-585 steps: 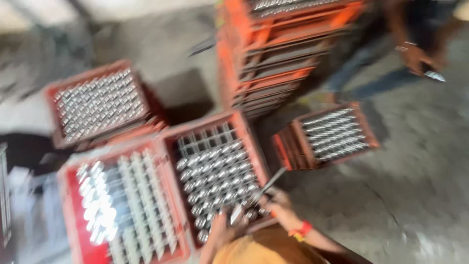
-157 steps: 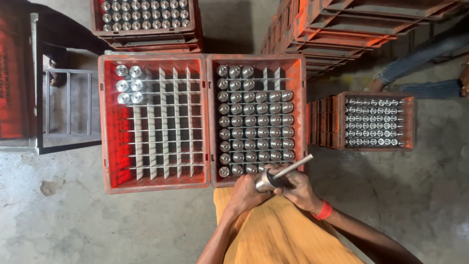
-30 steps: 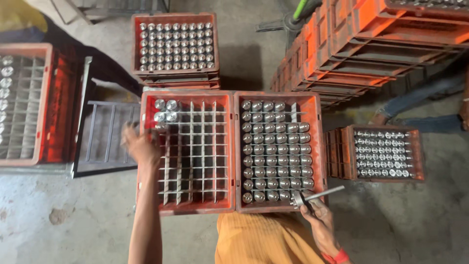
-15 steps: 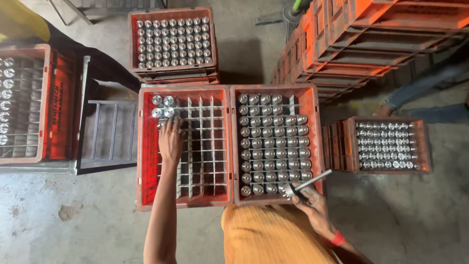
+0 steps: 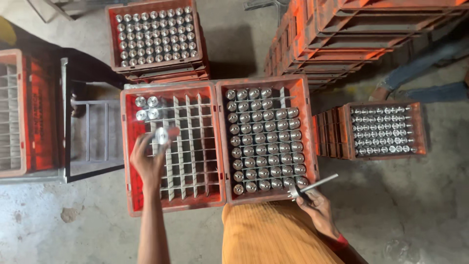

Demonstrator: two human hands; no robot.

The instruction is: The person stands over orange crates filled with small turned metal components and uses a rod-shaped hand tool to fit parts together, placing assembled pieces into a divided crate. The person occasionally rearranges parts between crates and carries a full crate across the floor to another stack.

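Observation:
Two red crates sit side by side before me. The left crate [image 5: 128,161] has a white grid divider and only a few shiny metal cylinders [image 5: 146,107] in its far left corner. The right crate [image 5: 309,146] is nearly full of the same cylinders. My left hand [image 5: 146,164] hovers over the left crate's grid and holds one metal cylinder [image 5: 161,135] at its fingertips. Over the near right corner of the full crate, my right hand [image 5: 317,208] grips a thin metal rod tool [image 5: 317,183] that points right.
Another full red crate [image 5: 155,36] stands beyond, a smaller one [image 5: 386,129] to the right, and stacked orange crates [image 5: 361,34] at the back right. A metal frame [image 5: 90,139] and a red crate [image 5: 19,112] lie left. Someone's legs [image 5: 430,73] show at the far right. Concrete floor.
My left hand has drawn back from the far left corner of the left crate toward the middle of its grid, now with a cylinder at its fingertips. The right hand keeps the rod.

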